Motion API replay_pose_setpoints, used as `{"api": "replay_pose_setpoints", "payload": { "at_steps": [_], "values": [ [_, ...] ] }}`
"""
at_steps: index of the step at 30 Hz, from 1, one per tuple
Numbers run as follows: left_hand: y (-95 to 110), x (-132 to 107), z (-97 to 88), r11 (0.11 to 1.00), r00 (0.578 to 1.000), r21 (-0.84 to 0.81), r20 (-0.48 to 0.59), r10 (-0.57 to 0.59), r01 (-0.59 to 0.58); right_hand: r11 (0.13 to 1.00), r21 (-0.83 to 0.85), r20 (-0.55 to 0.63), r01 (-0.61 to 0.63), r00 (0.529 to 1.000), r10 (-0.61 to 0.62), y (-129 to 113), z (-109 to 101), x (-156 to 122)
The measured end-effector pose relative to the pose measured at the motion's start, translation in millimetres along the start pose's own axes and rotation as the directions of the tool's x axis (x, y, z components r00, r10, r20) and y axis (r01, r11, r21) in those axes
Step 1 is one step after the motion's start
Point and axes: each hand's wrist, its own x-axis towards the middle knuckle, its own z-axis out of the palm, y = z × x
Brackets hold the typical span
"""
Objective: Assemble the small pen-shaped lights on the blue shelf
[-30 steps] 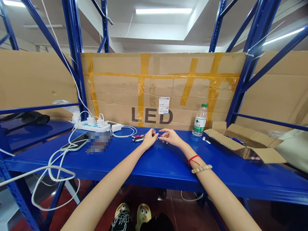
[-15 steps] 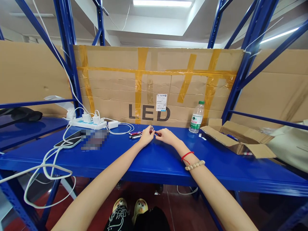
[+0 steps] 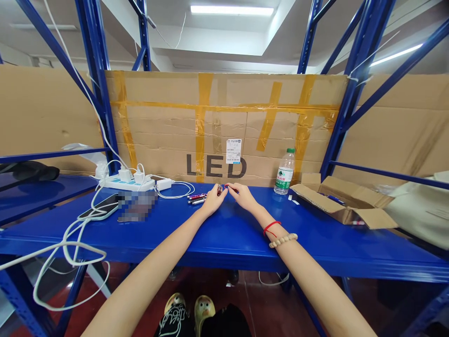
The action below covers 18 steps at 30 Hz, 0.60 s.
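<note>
Over the middle of the blue table, my left hand (image 3: 212, 202) is closed around a small shiny pen-like piece (image 3: 219, 190), dark with a clear glint, mostly covered by the fingers. Just to its right, my right hand (image 3: 242, 196) pinches a small dark red piece (image 3: 227, 186) between thumb and fingertips. The fingertips of both hands nearly meet; whether the two pieces touch is too small to tell. Several slim pens (image 3: 196, 199), dark red and silver, lie side by side on the table left of my left hand.
A water bottle (image 3: 284, 173) stands at the back right, near small white scraps (image 3: 293, 200). An open cardboard box (image 3: 338, 201) holds a blue pen-like item. At left lie a power strip (image 3: 128, 182), a phone (image 3: 100, 208) and looped white cables (image 3: 66, 243). A large cardboard panel (image 3: 157, 135) stands behind.
The camera view has shifted slightly. My right hand's fingertips have moved a little closer to the left hand, and the red piece has tipped upward. The pens on the table stay put.
</note>
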Motion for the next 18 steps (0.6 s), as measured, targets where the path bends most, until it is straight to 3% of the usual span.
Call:
{"api": "replay_pose_setpoints", "payload": {
  "at_steps": [3, 6, 12, 18],
  "values": [
    [0.9, -2.5, -0.6, 0.999, 0.993, 0.029, 0.120, 0.014, -0.018, 0.999, 0.041, -0.099, -0.035, 0.994, 0.039, -0.6, -0.3, 0.7],
    [2.8, -3.5, -1.1, 0.996, 0.985, 0.075, 0.170, 0.031, -0.045, 0.997, 0.048, -0.122, -0.053, 0.991, 0.058, -1.5, 0.0, 1.0],
    [2.1, -2.1, -2.2, 0.979, 0.983, 0.177, 0.167, 0.076, -0.105, 0.999, 0.005, -0.081, -0.050, 0.996, 0.050, 0.1, 2.4, 1.2],
    [-2.3, 0.3, -1.9, 0.970, 0.991, 0.230, 0.124, 0.057, -0.085, 0.998, -0.034, -0.047, -0.044, 0.998, 0.042, 0.6, 2.9, 0.2]
  ]
}}
